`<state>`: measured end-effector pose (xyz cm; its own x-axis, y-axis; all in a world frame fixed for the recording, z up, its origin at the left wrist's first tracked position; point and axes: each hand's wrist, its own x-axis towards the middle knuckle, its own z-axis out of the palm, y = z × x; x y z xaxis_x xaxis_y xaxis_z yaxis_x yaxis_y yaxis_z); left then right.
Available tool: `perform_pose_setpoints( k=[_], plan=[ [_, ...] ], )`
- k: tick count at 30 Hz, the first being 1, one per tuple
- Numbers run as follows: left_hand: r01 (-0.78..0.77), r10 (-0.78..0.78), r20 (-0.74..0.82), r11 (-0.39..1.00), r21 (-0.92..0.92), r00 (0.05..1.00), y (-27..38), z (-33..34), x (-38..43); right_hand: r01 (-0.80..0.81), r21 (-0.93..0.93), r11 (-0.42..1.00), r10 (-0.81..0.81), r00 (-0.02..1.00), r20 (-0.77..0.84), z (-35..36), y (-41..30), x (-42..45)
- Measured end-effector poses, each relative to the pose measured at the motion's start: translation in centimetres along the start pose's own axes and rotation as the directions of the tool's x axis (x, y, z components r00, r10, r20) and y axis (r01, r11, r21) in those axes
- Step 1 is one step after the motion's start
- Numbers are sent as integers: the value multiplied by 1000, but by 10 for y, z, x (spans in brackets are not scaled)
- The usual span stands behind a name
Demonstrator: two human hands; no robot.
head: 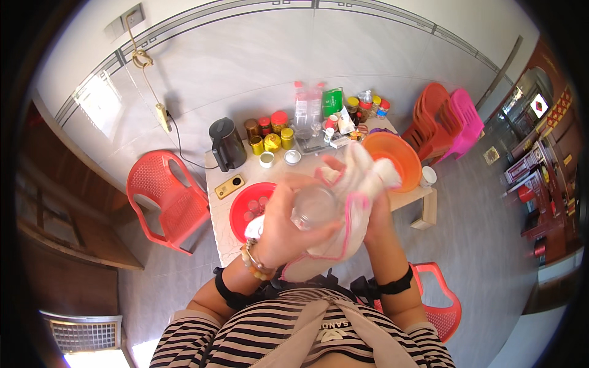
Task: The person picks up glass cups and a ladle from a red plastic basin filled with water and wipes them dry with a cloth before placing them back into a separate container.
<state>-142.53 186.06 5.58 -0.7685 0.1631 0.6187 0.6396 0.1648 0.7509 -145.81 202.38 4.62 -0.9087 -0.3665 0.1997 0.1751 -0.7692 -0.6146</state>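
Observation:
A clear drinking glass (pixel 316 207) is gripped in my left hand (pixel 287 221), its round end facing up towards me. My right hand (pixel 378 214) holds a white cloth with pink edging (pixel 354 225), which is bunched against the glass and partly hides the fingers. Some blur lies over both hands. Beyond my left wrist, a red basin (pixel 239 207) on the table holds several small glasses. To the right of the cloth stands an orange basin (pixel 398 158).
On the table (pixel 221 244) are a black electric kettle (pixel 228 145), a phone (pixel 229 186), a white cup (pixel 266 159), a lidded white bowl (pixel 292 157), several jars (pixel 279 122) and plastic bottles (pixel 301 108). Red chairs (pixel 168 200) stand around; a white cup (pixel 428 176) sits at the right edge.

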Motion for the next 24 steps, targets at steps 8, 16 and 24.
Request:
perform_pose_setpoints(
  k=[8,16,24],
  plan=[
    [414,-456,141,580,-701,879,-11,-8,2,181,-602,778,-282,957,-76,13,16,-25],
    [471,-507,150,595,-651,849,-13,9,-6,409,-806,-427,-551,589,591,27,5,-9],
    [213,-209,55,889,-404,976,-6,9,-3,311,-669,675,-419,908,-1,-4,39,-13]
  ],
)
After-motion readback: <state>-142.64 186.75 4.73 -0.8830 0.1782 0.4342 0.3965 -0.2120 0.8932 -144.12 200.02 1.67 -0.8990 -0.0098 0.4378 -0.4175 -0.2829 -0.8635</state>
